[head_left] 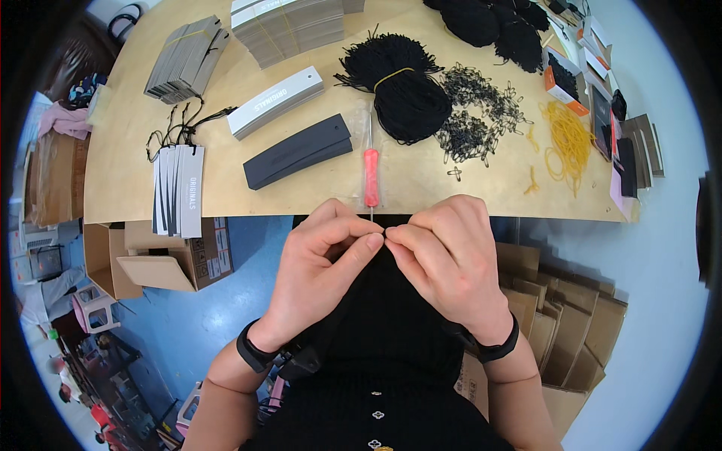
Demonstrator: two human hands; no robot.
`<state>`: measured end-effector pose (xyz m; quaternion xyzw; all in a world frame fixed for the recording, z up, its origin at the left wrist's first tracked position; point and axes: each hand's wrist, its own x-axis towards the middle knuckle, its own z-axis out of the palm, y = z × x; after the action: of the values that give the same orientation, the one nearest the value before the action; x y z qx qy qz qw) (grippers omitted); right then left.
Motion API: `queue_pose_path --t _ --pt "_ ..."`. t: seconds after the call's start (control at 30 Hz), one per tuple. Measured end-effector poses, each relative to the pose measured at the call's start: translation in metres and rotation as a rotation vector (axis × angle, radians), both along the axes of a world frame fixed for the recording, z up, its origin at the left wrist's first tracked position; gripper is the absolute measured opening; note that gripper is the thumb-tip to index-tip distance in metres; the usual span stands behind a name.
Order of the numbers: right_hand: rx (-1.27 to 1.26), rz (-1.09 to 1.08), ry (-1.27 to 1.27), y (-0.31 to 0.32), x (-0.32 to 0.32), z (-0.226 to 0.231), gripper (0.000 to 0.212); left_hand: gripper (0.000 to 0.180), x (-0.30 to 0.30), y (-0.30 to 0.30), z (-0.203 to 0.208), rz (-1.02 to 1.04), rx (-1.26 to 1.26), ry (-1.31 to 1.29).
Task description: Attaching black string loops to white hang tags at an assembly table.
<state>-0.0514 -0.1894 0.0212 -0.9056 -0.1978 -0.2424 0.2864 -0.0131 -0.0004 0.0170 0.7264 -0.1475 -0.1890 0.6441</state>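
My left hand and my right hand meet just in front of the table's near edge, fingertips pinched close together. Whatever sits between them is tiny and dark, too small to name. Directly beyond lies a screwdriver-like tool with a red handle, its thin shaft pointing away. Left of it are a stack of black hang tags and a stack of white hang tags. Strung tags with black cords rest at the near left edge. One loose safety pin lies to the right.
A bundle of black cords and a pile of dark safety pins lie at the middle right, beside yellow rubber bands. Banded tag stacks stand at the back. Cardboard boxes sit below left; flattened cardboard leans at right.
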Motion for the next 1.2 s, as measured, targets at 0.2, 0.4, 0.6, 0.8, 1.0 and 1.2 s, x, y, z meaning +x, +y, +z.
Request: queue_pose_path --t 0.2,0.4,0.6,0.8,1.0,1.2 --pt "0.069 -0.036 0.084 -0.001 0.003 0.004 0.023 0.012 0.003 0.004 0.005 -0.058 0.118 0.056" --pt "0.073 -0.056 0.096 -0.015 -0.003 0.01 0.025 0.01 0.004 0.005 0.011 -0.035 0.088 0.129" --pt "0.346 -0.254 0.534 -0.037 -0.021 0.026 0.019 0.007 0.014 0.021 0.022 -0.091 0.287 -0.247" --pt "1.007 0.185 0.886 -0.012 -0.026 0.028 0.062 0.011 0.005 0.007 0.039 -0.157 0.286 -0.352" --pt "0.869 0.014 0.913 -0.007 -0.019 0.017 0.011 0.018 0.03 0.006 0.039 -0.207 0.241 -0.395" --pt "0.81 0.001 0.84 -0.011 -0.027 0.017 0.007 0.036 0.146 0.026 -0.002 0.212 0.708 -1.0"
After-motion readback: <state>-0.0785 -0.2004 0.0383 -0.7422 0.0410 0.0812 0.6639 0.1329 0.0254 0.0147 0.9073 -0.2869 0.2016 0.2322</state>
